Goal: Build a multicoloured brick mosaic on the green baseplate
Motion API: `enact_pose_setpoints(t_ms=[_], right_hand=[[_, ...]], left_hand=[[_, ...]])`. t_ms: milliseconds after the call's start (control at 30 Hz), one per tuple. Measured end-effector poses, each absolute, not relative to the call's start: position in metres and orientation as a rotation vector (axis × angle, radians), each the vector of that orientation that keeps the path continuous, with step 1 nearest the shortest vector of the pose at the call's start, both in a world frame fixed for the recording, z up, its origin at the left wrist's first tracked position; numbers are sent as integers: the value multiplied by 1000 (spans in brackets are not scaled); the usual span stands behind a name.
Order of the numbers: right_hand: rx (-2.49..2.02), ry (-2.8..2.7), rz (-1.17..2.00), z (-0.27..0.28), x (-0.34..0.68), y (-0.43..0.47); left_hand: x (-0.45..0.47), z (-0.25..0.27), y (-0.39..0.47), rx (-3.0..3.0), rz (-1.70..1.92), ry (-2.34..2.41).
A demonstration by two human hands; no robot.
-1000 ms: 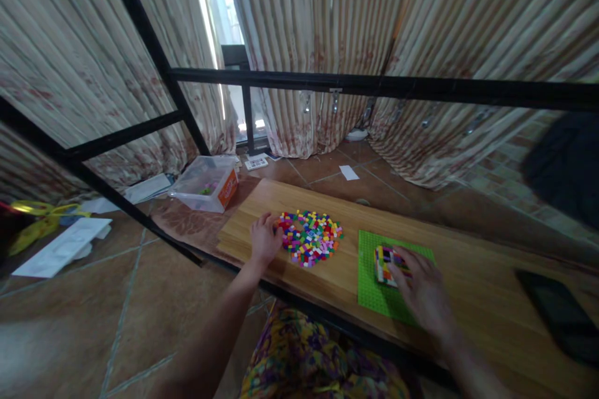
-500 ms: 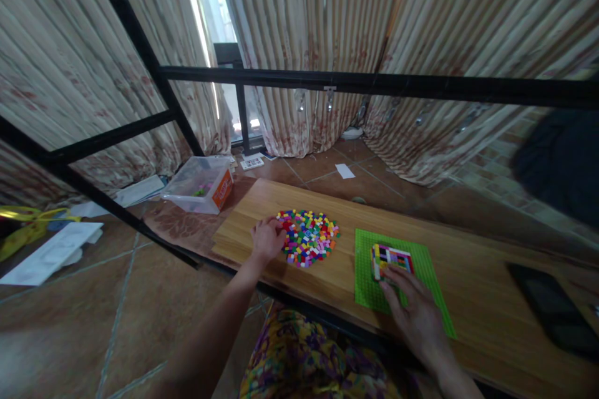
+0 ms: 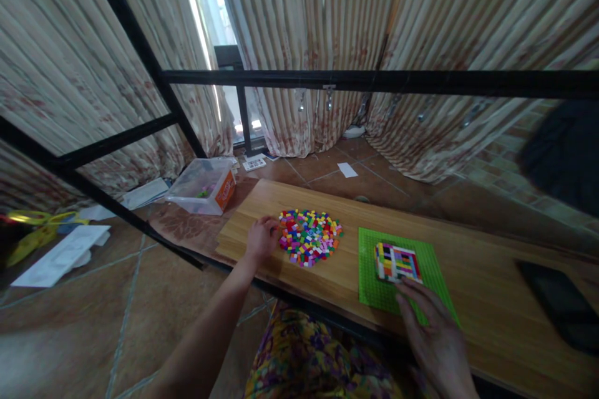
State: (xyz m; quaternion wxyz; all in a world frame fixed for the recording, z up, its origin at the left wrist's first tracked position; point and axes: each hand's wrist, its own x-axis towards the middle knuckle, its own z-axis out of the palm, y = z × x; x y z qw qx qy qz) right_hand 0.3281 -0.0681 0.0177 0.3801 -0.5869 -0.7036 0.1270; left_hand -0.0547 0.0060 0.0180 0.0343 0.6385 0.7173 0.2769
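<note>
Head camera looks down on a wooden table [image 3: 468, 299] where the person works with both hands. On the left part of the table lies a heap of small bricks [image 3: 309, 237] in many colours, spread flat in a rough round shape. The left hand [image 3: 261, 239] rests at the left edge of this heap; its fingers are curled and the fingertips touch the nearest bricks, but I cannot tell if one brick is pinched between them. To the right of the heap, a little apart from it, lies a green baseplate [image 3: 403, 274] flat on the wood. On the baseplate sits a small block build [image 3: 397, 262] with rows of yellow, red, white and black. The right hand [image 3: 433, 336] is at the near edge of the baseplate, fingers loosely spread and holding nothing, with the fingertips just beside the near side of the build. A dark flat object [image 3: 561, 308] lies at the right end of the table. On the tiled floor behind the table stands a clear plastic box [image 3: 203, 186] with an orange label.
</note>
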Motion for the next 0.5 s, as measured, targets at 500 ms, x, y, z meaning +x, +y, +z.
enact_pose_setpoints(t_ms=[500], right_hand=[[-1379, -1705, 534, 32, 301, -103]], left_hand=[[33, 60, -50, 1447, 1277, 1622]])
